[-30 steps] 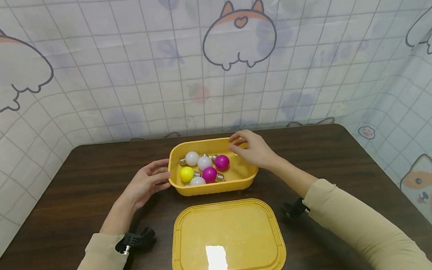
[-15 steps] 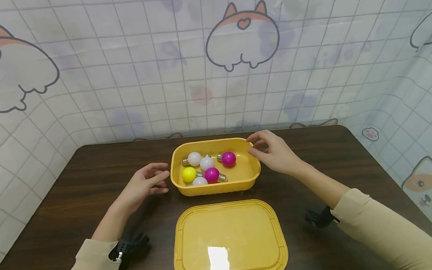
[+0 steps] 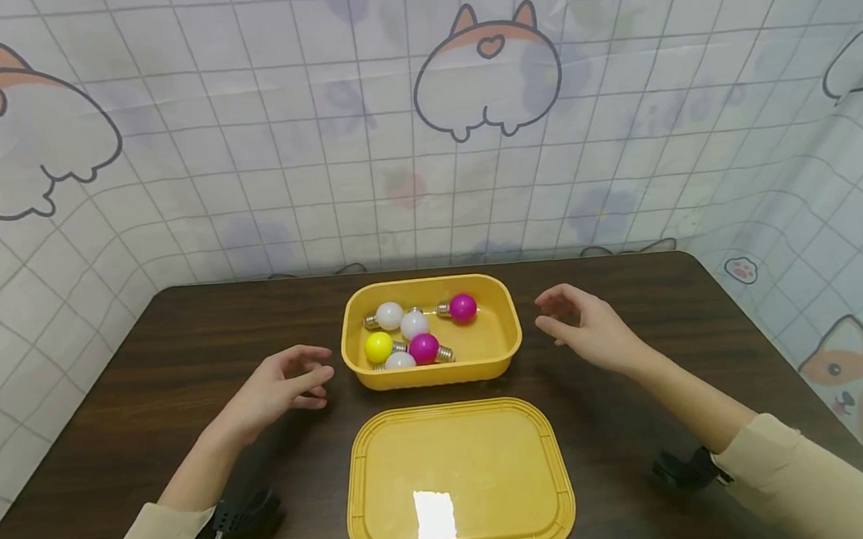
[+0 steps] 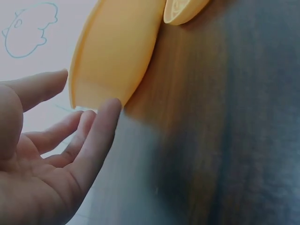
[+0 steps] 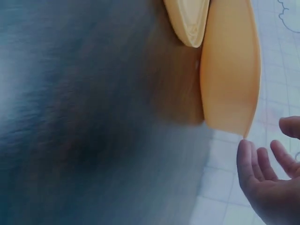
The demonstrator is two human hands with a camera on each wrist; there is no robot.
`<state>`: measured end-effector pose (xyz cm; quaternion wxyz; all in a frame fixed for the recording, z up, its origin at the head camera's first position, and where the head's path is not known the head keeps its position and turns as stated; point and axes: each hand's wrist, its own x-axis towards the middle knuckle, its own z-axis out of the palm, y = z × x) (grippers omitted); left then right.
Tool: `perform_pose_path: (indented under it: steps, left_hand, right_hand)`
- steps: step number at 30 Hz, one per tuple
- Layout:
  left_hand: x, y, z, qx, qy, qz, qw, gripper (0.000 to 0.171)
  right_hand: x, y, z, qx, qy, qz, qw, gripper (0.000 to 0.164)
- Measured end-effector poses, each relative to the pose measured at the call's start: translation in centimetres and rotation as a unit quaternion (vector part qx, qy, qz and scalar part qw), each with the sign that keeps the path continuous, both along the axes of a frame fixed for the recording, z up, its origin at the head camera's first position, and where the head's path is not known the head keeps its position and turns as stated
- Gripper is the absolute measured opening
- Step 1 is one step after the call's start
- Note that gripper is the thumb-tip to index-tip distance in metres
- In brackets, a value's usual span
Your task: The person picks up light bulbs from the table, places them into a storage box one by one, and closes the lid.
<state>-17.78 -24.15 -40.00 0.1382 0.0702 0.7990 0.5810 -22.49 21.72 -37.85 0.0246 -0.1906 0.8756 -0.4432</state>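
Observation:
A yellow plastic box (image 3: 492, 342) stands in the middle of the table with light bulbs inside. White bulbs (image 3: 390, 316), a yellow bulb (image 3: 378, 347) and two magenta bulbs (image 3: 462, 307) lie loose in it, mostly toward its left side. My left hand (image 3: 282, 386) is just left of the box, fingers relaxed and holding nothing. On the other side my right hand (image 3: 589, 325) hovers clear of the box's right end, fingers loosely bent around air. Both wrist views show the box's outer wall (image 4: 117, 51) beyond the fingertips; the bulbs are hidden there.
In front of the box a yellow lid (image 3: 457, 476) lies flat on the dark wooden table (image 3: 182, 362). A white grid-patterned cloth (image 3: 280, 146) with cartoon dogs hangs behind and beside the table. Black camera straps (image 3: 231, 521) sit on both wrists.
My right hand has withdrawn from over the box to its right. The rear magenta bulb sits farther right and back than before. My left hand has drawn away from the box's left rim.

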Motion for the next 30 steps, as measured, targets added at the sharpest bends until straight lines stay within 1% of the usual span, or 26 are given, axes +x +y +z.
perform_pose_path:
  steps: [3, 6, 9, 11, 13, 16, 20, 23, 30]
  left_hand:
    - [0.6, -0.1, 0.0, 0.001, -0.010, -0.011, 0.9999, 0.055]
    - [1.0, -0.1, 0.1, 0.008, -0.029, -0.026, 0.9992, 0.057]
    - [1.3, -0.1, 0.2, 0.020, -0.052, -0.045, 0.9974, 0.057]
    - [1.5, -0.1, 0.3, 0.026, -0.064, -0.060, 0.9958, 0.058]
    - [1.7, -0.1, 0.3, 0.031, -0.077, -0.072, 0.9940, 0.059]
    - [2.0, -0.1, 0.2, 0.038, -0.098, -0.085, 0.9908, 0.060]
    - [2.6, -0.2, 0.1, 0.054, -0.126, -0.097, 0.9858, 0.059]
    - [3.0, -0.1, 0.0, 0.057, -0.139, -0.104, 0.9832, 0.059]
    - [3.7, 0.1, 0.0, 0.053, -0.161, -0.109, 0.9795, 0.058]
  right_hand:
    - [0.7, 0.9, -0.2, 0.004, -0.037, 0.010, 0.999, 0.036]
    - [1.3, 1.7, -0.3, 0.012, -0.080, 0.034, 0.996, 0.041]
    - [2.1, 2.4, -0.4, 0.012, -0.127, 0.069, 0.989, 0.045]
    - [2.6, 2.7, -0.5, 0.012, -0.149, 0.091, 0.985, 0.047]
    - [3.0, 3.0, -0.7, 0.001, -0.169, 0.105, 0.980, 0.047]
    - [3.7, 3.2, -1.1, -0.020, -0.192, 0.108, 0.975, 0.049]
    - [4.5, 3.5, -1.5, -0.047, -0.233, 0.108, 0.965, 0.050]
    - [5.0, 3.8, -1.7, -0.059, -0.255, 0.118, 0.958, 0.048]
    - [6.0, 4.0, -1.8, -0.075, -0.294, 0.138, 0.943, 0.044]
